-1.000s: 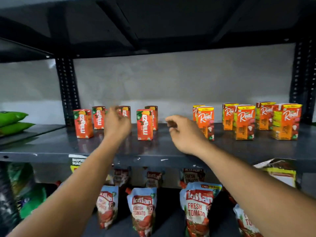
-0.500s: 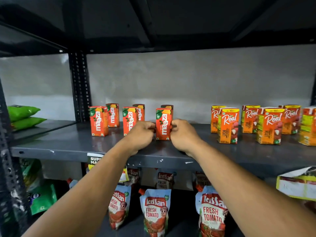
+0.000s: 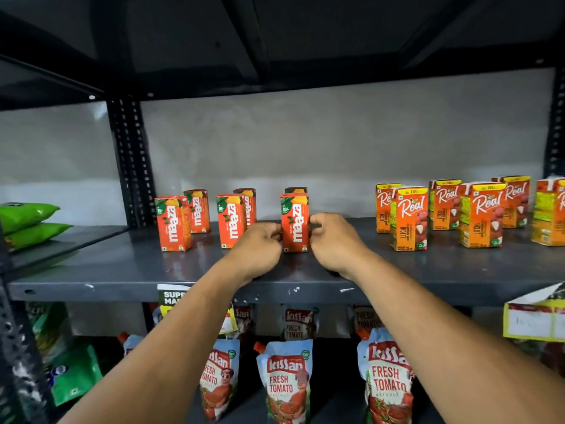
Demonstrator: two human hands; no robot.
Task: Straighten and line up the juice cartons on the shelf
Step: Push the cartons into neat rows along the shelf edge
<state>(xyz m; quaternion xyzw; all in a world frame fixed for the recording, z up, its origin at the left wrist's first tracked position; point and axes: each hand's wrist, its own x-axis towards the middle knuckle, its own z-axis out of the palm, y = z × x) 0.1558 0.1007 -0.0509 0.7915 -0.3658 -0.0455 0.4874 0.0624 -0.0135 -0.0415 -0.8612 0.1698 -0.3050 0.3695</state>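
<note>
An upright red-orange Maaza juice carton (image 3: pixel 295 223) stands on the dark grey metal shelf (image 3: pixel 128 267), pinched between both hands. The left hand (image 3: pixel 258 250) presses its left edge and the right hand (image 3: pixel 334 240) its right, fingers curled, forearms reaching up from below. Half a second ago the grip was the same; the view sat slightly further left.

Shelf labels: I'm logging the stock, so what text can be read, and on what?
"maaza", "10/-": red carton held between left hand and right hand.
"Real", "LITCHI", "10/-": orange cartons.
"Kissan FRESH TOMATO": pouches below.
"SUPE...": shelf-edge tag, cut off.
Smaller print: unreadable.
</note>
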